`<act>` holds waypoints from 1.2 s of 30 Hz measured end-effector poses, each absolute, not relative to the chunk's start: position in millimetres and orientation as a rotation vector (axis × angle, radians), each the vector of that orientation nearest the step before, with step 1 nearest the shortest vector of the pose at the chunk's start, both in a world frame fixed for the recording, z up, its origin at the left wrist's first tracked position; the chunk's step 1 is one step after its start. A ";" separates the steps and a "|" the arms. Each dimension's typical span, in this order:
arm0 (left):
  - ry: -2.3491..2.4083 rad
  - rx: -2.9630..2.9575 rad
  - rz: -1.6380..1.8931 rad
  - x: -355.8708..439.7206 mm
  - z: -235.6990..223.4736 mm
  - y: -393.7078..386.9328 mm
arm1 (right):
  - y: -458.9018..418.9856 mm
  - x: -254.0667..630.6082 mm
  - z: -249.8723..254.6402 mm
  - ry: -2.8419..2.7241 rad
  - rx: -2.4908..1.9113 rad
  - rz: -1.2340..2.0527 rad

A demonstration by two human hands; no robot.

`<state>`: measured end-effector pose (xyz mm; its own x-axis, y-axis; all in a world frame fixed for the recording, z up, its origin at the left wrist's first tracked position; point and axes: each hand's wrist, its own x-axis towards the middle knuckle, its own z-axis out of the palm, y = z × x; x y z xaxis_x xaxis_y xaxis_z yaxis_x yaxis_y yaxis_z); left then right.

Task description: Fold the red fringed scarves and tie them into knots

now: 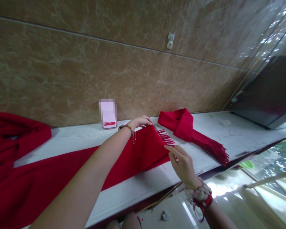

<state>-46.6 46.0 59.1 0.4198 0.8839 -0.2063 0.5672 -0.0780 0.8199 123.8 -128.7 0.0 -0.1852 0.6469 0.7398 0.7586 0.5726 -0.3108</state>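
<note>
A long red scarf (124, 168) stretches over the white tabletop, its right part folded back on itself. A short red fringe (166, 138) sticks out beyond the fold. My left hand (143, 121) is closed at the far corner of the folded edge, its fingertips partly hidden. At the near corner, my right hand (182, 163) pinches the cloth between thumb and forefinger. Just to the right of both hands lies a second red scarf (184, 125), looped over itself, with its fringed tail pointing towards the near right.
A bunched heap of red cloth (26, 135) lies at the left. A phone (107, 114) leans on the brown tiled wall (73, 73). A dark boxy object (267, 89) stands at the right end of the white tabletop (212, 128). A small cat-shaped hook (170, 40) is on the wall.
</note>
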 end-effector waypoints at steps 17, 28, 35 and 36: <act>1.453 2.040 0.466 -13.4 -3.6 51.5 | -119.7 153.9 -37.8 -2.239 -1.366 -0.347; 1.345 2.676 0.234 -35.8 -9.7 -20.8 | -110.6 163.2 -36.2 -2.603 -1.166 -0.336; 1.279 2.714 0.110 -41.9 -18.4 -24.6 | -107.7 165.2 -18.2 -2.646 -1.152 -0.131; 1.277 2.709 0.124 -41.4 -18.6 -24.5 | -104.4 163.1 -13.5 -2.635 -1.148 -0.080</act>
<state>-41.4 -24.5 -18.6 0.6356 0.7719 0.0132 0.7601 -0.6287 0.1645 163.1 -104.4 -13.5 -0.6517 0.7115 0.2628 0.7260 0.6855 -0.0552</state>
